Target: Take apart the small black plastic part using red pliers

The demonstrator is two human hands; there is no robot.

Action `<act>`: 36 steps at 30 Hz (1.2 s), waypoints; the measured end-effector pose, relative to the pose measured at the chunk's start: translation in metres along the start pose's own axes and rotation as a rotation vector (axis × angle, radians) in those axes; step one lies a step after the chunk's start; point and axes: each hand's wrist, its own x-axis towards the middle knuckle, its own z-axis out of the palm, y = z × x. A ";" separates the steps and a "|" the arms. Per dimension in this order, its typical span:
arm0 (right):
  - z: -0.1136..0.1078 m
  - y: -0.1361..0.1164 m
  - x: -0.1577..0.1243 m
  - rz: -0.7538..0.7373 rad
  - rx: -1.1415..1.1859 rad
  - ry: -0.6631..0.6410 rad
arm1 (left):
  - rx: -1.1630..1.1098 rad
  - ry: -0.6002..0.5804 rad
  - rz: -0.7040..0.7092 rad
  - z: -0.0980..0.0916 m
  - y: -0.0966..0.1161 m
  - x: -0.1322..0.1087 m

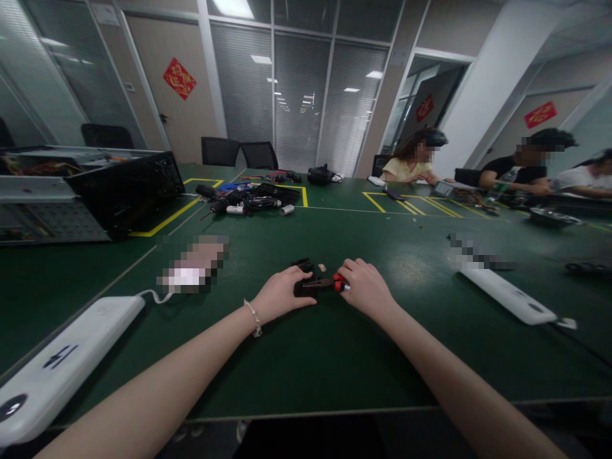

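My left hand [284,290] grips a small black part [301,290] just above the green table, thumb on one side and fingers on the other. In my right hand [367,287], fingers curl round the red handles of a pair of pliers [325,283]. The jaws point left and reach the black part; whether they are clamped on it I cannot tell. Behind my left fingers lies another dark piece [302,262], partly hidden. A small pale fragment [322,268] rests between my hands on the far side.
To the left are a white power bank [90,344], cabled to a pixelated phone-like object [194,261], and an open computer case [129,197]. Tools and cables [253,197] lie heaped ahead. Another white power bank [507,293] is on the right. Several people sit at the far right.
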 end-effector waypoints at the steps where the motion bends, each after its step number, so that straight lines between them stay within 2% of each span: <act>1: -0.001 -0.001 0.000 0.001 -0.003 -0.004 | 0.009 0.004 0.002 0.000 0.000 0.000; 28: 0.003 0.003 -0.002 0.001 0.019 0.020 | 0.031 0.010 0.019 0.004 -0.004 0.000; 36: -0.003 -0.001 -0.002 0.002 0.017 0.011 | 0.036 -0.001 0.010 0.003 -0.003 0.000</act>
